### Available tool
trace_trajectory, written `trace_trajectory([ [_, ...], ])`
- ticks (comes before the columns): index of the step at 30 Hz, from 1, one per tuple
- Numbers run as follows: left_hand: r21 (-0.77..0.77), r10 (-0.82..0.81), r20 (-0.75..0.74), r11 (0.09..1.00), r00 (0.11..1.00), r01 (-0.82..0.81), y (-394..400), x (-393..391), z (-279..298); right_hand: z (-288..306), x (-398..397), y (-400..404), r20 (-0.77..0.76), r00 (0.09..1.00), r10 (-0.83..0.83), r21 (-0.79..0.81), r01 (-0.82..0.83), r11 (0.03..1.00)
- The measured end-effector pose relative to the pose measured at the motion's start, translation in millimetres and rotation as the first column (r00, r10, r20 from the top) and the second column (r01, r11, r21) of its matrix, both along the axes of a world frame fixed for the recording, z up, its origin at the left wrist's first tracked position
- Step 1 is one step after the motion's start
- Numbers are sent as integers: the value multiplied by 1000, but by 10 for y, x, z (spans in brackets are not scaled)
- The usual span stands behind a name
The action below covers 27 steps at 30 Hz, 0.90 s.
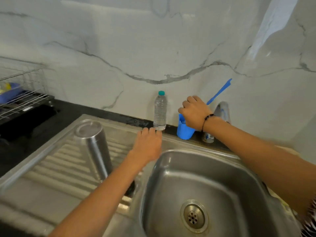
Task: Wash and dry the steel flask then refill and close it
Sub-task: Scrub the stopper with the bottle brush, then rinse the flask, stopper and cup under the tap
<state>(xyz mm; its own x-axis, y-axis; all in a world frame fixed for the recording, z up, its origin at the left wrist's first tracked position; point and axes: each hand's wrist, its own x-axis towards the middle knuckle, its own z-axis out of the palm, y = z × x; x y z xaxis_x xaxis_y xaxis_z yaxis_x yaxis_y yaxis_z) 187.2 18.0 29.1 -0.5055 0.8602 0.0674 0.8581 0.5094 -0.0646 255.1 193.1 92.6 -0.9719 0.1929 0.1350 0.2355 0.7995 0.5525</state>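
The steel flask (pixel 93 144) stands upside down on the ribbed drainboard (pixel 56 168), left of my left forearm. My left hand (pixel 147 145) reaches forward with its fingers straight, fingertips just short of the base of a clear plastic water bottle (pixel 160 111) with a teal cap. My right hand (pixel 194 111) is curled over the mouth of a blue cup (pixel 183 131) and grips the lower part of a blue brush, whose handle (pixel 219 91) slants up behind the hand. A dark object (pixel 131 189) lies partly hidden under my left forearm.
The steel sink basin (pixel 205 185) with its drain (pixel 194 217) lies below my right arm. The tap (pixel 222 112) rises behind my right wrist. A wire dish rack (pixel 20 93) over a black tray stands at the far left, against the marble wall.
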Motion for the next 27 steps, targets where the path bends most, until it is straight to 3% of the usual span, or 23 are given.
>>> trace_trajectory([
  [2, -137, 0, -104, 990, 995, -15, -241, -59, 78, -144, 19, -202, -25, 998, 50, -72, -52, 996],
  [6, -415, -62, -321, 906, 945, -82, -634, -107, 235, -494, 102, -626, -279, 935, 220, -121, -261, 958],
  [11, -648, -231, -608, 697, 759, -306, -858, -164, 147, -952, 260, -1072, -380, 896, 229, -268, -343, 900],
  [16, -720, -353, -647, 574, 676, -390, -978, -240, -6, -1168, 425, -1277, -430, 876, 218, -342, -381, 859],
  [19, -732, -436, -661, 552, 610, -399, -1045, -338, 3, -1192, 540, -1307, -451, 871, 195, -348, -372, 860],
  [24, -724, -323, -634, 567, 702, -393, -1167, -438, 262, -1164, 736, -1215, -424, 900, 103, -387, -283, 878],
  [27, -631, -183, -654, 667, 734, -396, -1226, -412, 599, -1088, 792, -1112, -435, 899, 43, -427, -249, 869],
])
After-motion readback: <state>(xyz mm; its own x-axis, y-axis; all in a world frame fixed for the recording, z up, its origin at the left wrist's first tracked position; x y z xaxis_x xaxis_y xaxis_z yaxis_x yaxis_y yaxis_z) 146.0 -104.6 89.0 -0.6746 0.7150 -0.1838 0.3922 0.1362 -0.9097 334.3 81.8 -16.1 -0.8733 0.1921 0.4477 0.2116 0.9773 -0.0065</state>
